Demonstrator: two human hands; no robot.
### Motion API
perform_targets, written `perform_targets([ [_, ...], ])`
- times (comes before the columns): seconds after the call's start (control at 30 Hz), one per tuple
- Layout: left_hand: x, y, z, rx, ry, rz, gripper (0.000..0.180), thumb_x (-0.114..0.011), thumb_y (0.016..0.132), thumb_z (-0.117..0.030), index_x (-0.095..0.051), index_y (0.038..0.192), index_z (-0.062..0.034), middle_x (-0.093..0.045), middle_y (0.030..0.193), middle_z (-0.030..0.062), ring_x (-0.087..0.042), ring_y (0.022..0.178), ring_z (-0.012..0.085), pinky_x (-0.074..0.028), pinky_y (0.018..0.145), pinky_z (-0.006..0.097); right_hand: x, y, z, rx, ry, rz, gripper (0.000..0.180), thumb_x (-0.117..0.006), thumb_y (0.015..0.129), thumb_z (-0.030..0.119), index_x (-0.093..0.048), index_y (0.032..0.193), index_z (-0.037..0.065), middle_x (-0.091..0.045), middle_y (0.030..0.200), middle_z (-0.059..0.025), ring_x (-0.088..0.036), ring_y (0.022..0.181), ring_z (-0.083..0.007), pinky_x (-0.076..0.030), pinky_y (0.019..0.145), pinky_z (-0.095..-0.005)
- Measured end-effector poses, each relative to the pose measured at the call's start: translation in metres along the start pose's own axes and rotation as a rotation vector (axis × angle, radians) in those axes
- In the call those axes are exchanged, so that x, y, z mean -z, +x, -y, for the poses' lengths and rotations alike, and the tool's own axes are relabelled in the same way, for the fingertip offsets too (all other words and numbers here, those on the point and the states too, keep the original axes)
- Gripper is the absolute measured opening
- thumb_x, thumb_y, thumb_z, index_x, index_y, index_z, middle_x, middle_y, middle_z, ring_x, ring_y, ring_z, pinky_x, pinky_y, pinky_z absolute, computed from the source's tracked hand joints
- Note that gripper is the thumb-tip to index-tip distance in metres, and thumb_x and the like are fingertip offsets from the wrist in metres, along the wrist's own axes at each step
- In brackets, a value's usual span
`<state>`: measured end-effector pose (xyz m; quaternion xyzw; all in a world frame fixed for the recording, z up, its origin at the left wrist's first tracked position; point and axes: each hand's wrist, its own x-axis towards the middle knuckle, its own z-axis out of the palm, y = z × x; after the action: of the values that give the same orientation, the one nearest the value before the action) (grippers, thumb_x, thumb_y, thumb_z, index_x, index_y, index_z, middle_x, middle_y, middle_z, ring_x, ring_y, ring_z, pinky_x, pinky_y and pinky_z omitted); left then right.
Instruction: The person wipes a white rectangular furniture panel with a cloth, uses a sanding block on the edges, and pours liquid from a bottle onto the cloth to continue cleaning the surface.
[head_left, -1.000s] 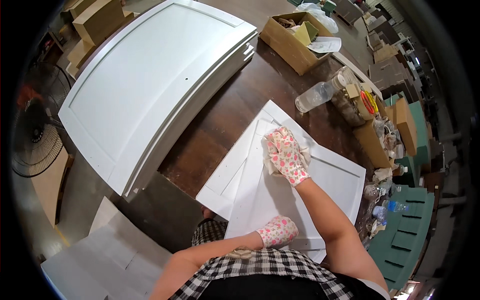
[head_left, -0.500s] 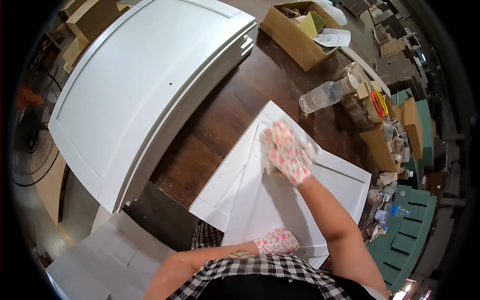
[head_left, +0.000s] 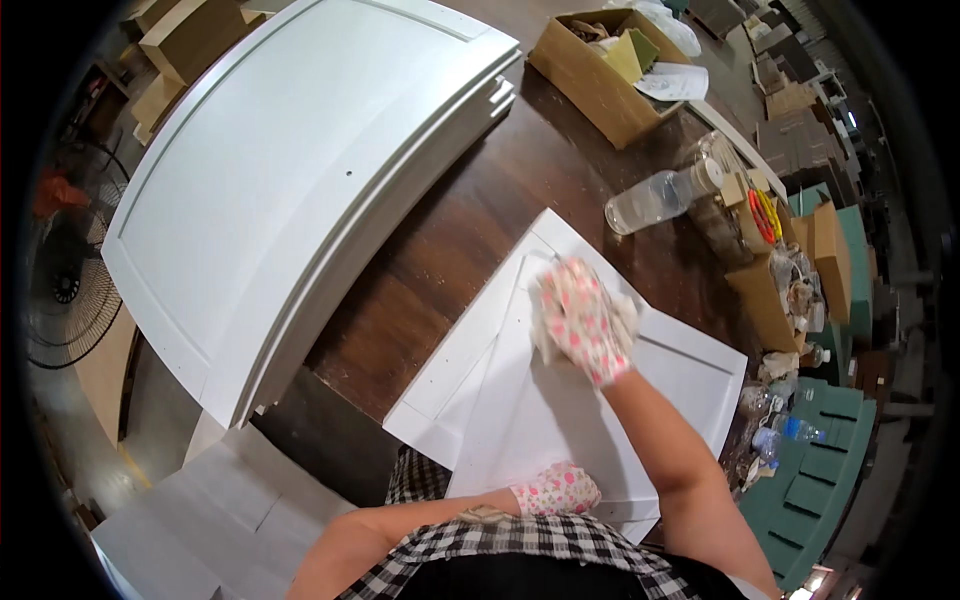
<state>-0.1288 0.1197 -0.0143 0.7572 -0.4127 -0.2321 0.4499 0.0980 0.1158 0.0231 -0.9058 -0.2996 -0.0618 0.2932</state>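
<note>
A white panel (head_left: 590,425) with recessed faces and raised borders lies in front of me, overlapping another white panel (head_left: 430,400) at its left. My right hand (head_left: 583,315), in a pink floral glove, is closed over a pale crumpled cloth (head_left: 627,318) and presses it onto the upper part of the panel. My left hand (head_left: 558,489), gloved alike, rests at the panel's near side, close to my checked apron (head_left: 560,530). Its fingers do not show clearly enough to tell their pose.
A stack of curved white panels (head_left: 290,170) fills the left of the brown table (head_left: 430,240). On the right are a clear bottle (head_left: 650,203), scissors (head_left: 765,215) and an open cardboard box (head_left: 600,90). A fan (head_left: 70,285) stands far left.
My right hand and the cloth have shifted slightly right and nearer over the panel. The left hand stays at the near side. The whole view has shifted a little.
</note>
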Motion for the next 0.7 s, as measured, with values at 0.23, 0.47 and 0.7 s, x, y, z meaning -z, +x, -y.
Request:
perform_targets([
  [0.23,-0.032,0.008,0.021,0.015,-0.304,0.069,0.010,-0.059,0.076,-0.020,-0.068,0.078,-0.0149,-0.069,0.079,0.0037,-0.068,0.078,0.0268,-0.051,0.064,0.040,-0.005,-0.002,-0.018,-0.143,-0.069,0.109,0.025,-0.054,0.086,0.022,-0.059,0.102,0.003,-0.059,0.102,-0.0191,-0.056,0.099,-0.0352,-0.046,0.088,-0.0431],
  [0.47,-0.028,0.005,0.022,-0.098,-0.624,-0.050,0.012,-0.059,0.077,-0.021,-0.069,0.081,-0.0159,-0.068,0.075,0.0029,-0.068,0.073,0.0259,-0.052,0.063,0.040,0.007,0.004,-0.003,-0.115,-0.162,0.144,0.019,-0.052,0.086,0.017,-0.059,0.097,0.003,-0.058,0.098,-0.0186,-0.056,0.097,-0.0340,-0.047,0.084,-0.0431],
  [0.7,-0.003,0.003,0.004,-0.006,-0.106,-0.044,0.011,-0.061,0.075,-0.022,-0.069,0.081,-0.0166,-0.067,0.074,0.0032,-0.068,0.072,0.0247,-0.052,0.058,0.038,-0.006,-0.024,-0.030,0.021,-0.214,0.167,0.030,-0.053,0.088,0.020,-0.060,0.111,0.004,-0.059,0.109,-0.0173,-0.054,0.105,-0.0366,-0.044,0.093,-0.0465],
])
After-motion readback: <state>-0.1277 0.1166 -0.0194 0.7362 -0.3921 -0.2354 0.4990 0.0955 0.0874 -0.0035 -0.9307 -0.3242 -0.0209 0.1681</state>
